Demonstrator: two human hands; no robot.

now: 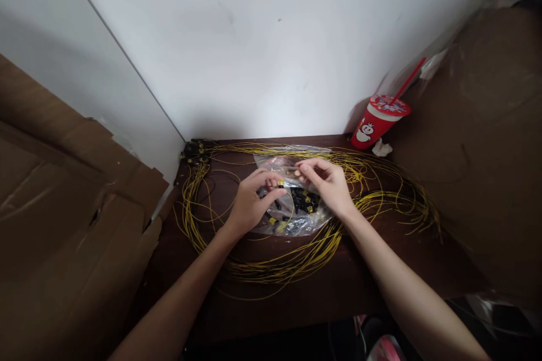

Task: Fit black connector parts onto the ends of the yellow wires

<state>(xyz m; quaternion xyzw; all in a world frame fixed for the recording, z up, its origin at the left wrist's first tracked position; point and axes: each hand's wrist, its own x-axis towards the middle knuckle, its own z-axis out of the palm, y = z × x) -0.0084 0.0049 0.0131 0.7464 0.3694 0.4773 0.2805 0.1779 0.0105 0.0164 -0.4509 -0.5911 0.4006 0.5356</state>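
My left hand (250, 200) pinches the tip of a thin yellow wire (283, 186) that carries a small yellow and black end piece. My right hand (328, 183) is close beside it, fingertips bent over a small dark part that I cannot make out clearly. Both hands hover over a clear plastic bag (302, 224) holding several small black and yellow connectors (305, 201). Around and beneath the bag, large coils of yellow wire (296, 262) spread across the dark wooden table (339, 293).
A red drink cup (375, 123) with a red straw stands at the table's back right by the white wall, a crumpled tissue (381, 148) beside it. Brown cardboard (63, 208) leans at the left and a brown sheet at the right. Black connector ends (195, 151) bunch at the back left.
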